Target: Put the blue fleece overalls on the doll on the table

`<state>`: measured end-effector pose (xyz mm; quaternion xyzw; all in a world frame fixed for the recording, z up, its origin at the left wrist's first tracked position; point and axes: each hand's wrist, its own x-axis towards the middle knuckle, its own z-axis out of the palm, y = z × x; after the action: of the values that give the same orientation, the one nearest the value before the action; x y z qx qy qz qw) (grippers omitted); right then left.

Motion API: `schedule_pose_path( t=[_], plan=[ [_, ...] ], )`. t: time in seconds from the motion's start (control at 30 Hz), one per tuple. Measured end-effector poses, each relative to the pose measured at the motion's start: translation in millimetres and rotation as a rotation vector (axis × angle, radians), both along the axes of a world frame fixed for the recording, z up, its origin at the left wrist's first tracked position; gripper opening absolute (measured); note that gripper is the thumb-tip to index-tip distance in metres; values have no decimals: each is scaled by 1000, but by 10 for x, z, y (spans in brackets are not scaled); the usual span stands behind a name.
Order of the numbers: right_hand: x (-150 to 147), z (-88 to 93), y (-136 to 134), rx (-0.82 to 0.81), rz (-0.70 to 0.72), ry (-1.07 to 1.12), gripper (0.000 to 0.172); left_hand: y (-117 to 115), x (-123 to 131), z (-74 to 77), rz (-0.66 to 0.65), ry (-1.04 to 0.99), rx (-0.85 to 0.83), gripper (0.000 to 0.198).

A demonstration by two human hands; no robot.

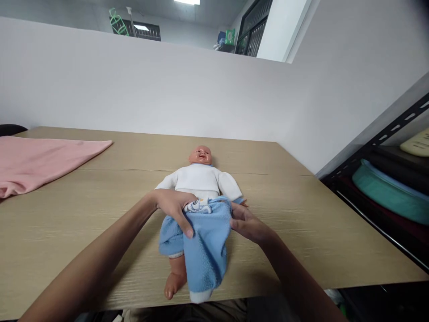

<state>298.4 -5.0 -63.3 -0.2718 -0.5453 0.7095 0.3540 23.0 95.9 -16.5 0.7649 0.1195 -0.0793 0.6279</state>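
Note:
A baby doll (200, 176) in a white top lies on its back on the wooden table (100, 214), head away from me. Light blue fleece trousers (206, 243) cover its lower body, and one bare foot (172, 281) sticks out near the table's front edge. My left hand (174, 208) grips the trousers' waistband at the doll's left hip, thumb over the cloth. My right hand (246, 223) pinches the waistband on the other side, by the doll's hand.
A pink cloth (36, 161) lies spread at the table's far left. A black metal shelf (385, 179) with teal and dark cushions stands close on the right. A white partition wall runs behind the table.

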Motion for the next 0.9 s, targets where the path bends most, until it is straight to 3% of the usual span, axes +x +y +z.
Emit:
schedule_pose_path(
  t=[0.07,0.17,0.23,0.33,0.4,0.47,0.57,0.73,0.8,0.9],
  plan=[
    [-1,108,-39,-24,133,-134,74,20,-11,-35,-18,-58,-32,49],
    [14,256,-109,-21,253,-407,65,37,-7,-115,-10,-174,-18,56],
    [23,306,-154,-3,233,-496,61,29,18,-168,10,-192,14,60],
    [21,322,-216,22,204,-495,68,-8,71,-216,58,-165,27,59],
    [4,335,-260,50,198,-529,58,-28,90,-221,25,-159,3,61],
    [-27,360,-303,110,122,-540,41,-32,85,-211,-67,-143,-68,64],
    [-100,364,-345,242,-83,-436,29,-16,53,-200,-143,-100,-151,63],
    [-219,177,-355,219,-397,-273,33,-7,26,-265,-31,-153,-131,65],
    [-240,106,-368,157,-427,-239,38,-17,25,-302,33,-185,-117,68],
    [-252,74,-409,39,-312,-244,47,-39,23,-337,203,-185,-94,65]
  ],
)
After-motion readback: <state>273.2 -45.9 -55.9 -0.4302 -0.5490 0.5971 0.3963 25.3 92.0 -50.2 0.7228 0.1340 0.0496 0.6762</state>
